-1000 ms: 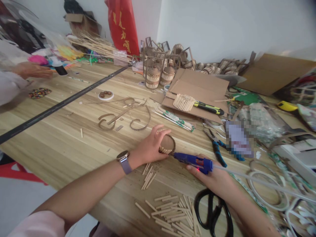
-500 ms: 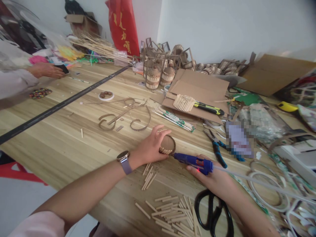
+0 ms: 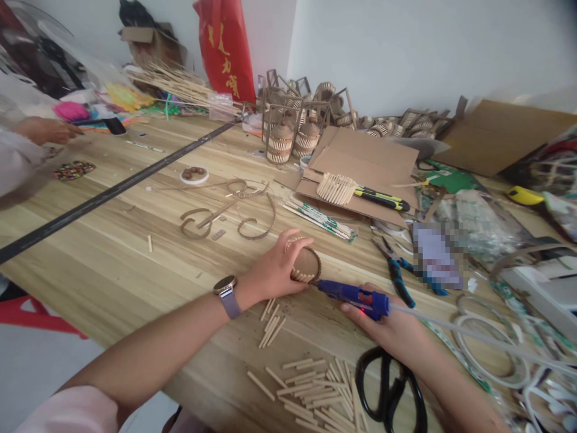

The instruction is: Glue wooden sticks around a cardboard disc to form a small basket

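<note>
Just right of and below the middle of the frame, one small round piece (image 3: 306, 263), with a flat brown disc inside a rim of short pale sticks and a darker, ridged band along the right edge. Tilted, turned disc side toward the camera, partly hidden behind fingers. Held at its left side by the left hand (image 3: 273, 264), in a narrow curl with fingers over the top and thumb below. To the left of the right hand (image 3: 396, 329), with one blue glue gun (image 3: 354, 297) in between, gripped firmly in that right hand. At the lower right edge of the rim, the gun's nozzle, too small there to tell touching from just beside. Behind the gun, one clear rod (image 3: 426, 316) running toward the right edge of the frame. On the left wrist, one watch (image 3: 225, 285). Below, a few loose sticks (image 3: 272, 332), then at bottom centre a heap of sticks (image 3: 311, 388), too overlapped to count. Lower right, one pair of black-handled scissors (image 3: 386, 385); farther up, one pair of pliers (image 3: 396, 282). Top centre, two lidded baskets (image 3: 279, 144) upright in front of a crowded pile. Upper left, one co-worker's hand (image 3: 45, 130)
</note>
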Tool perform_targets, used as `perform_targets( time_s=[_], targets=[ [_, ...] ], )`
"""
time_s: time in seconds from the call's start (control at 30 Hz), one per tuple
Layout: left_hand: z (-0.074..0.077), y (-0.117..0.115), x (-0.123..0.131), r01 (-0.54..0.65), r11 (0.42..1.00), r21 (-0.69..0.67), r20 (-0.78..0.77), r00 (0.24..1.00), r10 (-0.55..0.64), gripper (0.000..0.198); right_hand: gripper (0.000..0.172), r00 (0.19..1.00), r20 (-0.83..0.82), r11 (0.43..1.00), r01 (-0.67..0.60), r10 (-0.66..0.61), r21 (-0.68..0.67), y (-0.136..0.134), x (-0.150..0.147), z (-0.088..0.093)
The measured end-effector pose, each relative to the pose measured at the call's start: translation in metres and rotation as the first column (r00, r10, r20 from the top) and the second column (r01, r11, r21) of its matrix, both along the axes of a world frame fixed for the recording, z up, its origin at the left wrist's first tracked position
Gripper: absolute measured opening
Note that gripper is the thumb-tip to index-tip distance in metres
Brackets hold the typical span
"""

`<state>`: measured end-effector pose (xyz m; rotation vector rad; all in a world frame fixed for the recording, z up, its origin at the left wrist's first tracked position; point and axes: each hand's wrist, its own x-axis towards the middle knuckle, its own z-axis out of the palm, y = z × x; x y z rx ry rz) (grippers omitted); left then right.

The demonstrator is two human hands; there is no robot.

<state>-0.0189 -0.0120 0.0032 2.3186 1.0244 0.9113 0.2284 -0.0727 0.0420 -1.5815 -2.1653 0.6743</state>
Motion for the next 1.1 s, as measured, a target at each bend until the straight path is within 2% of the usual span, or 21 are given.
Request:
perform_targets(
  time_s=[0.3, 0.47, 0.57, 0.67, 0.73, 0.8, 0.87, 0.97, 1.03, 1.1],
  targets=[
    [0.001, 0.000, 0.000, -0.011, 1.000, -0.018, 0.003, 1.000, 0.011, 0.093, 0.031, 1.000, -0.004, 0.999, 0.006, -0.006, 0.040, -0.001, -0.001, -0.001],
    [0.000, -0.001, -0.001, 0.010, 1.000, -0.006, 0.006, 1.000, -0.010, 0.095, 0.033, 0.985, -0.059, 0.986, 0.165, -0.163, 0.036, 0.004, 0.003, -0.001],
    [-0.001, -0.001, -0.001, 0.008, 1.000, 0.009, 0.011, 1.000, -0.008, 0.094, 0.042, 0.952, -0.182, 0.960, 0.215, -0.247, -0.177, 0.008, 0.003, -0.001],
    [-0.001, -0.001, -0.001, 0.013, 1.000, 0.013, 0.011, 1.000, -0.013, 0.091, 0.051, 0.849, -0.390, 0.866, 0.144, -0.357, -0.479, 0.011, 0.000, 0.000],
    [0.000, -0.001, -0.001, 0.024, 1.000, 0.011, 0.010, 1.000, -0.024, 0.090, 0.049, 0.768, -0.469, 0.806, 0.102, -0.437, -0.583, 0.014, -0.002, 0.002],
    [0.000, -0.001, -0.001, 0.027, 1.000, 0.013, 0.009, 1.000, -0.027, 0.091, 0.046, 0.722, -0.488, 0.781, 0.117, -0.491, -0.613, 0.017, 0.000, 0.003],
    [0.001, -0.001, -0.001, 0.025, 1.000, 0.013, 0.010, 1.000, -0.025, 0.092, 0.046, 0.742, -0.463, 0.789, 0.142, -0.485, -0.598, 0.020, 0.005, 0.003],
    [0.001, -0.001, -0.001, 0.027, 1.000, -0.001, 0.013, 1.000, -0.027, 0.091, 0.050, 0.895, -0.286, 0.871, 0.190, -0.344, -0.453, 0.023, 0.015, -0.001],
    [0.001, -0.001, -0.001, 0.028, 0.999, -0.021, 0.020, 0.999, -0.028, 0.090, 0.050, 0.963, -0.077, 0.943, 0.234, -0.258, -0.238, 0.022, 0.019, -0.004],
    [0.002, -0.001, -0.001, 0.030, 0.999, -0.041, 0.029, 0.999, -0.029, 0.090, 0.044, 0.968, 0.099, 0.973, 0.228, -0.231, 0.039, 0.017, 0.018, -0.006]
  ],
)
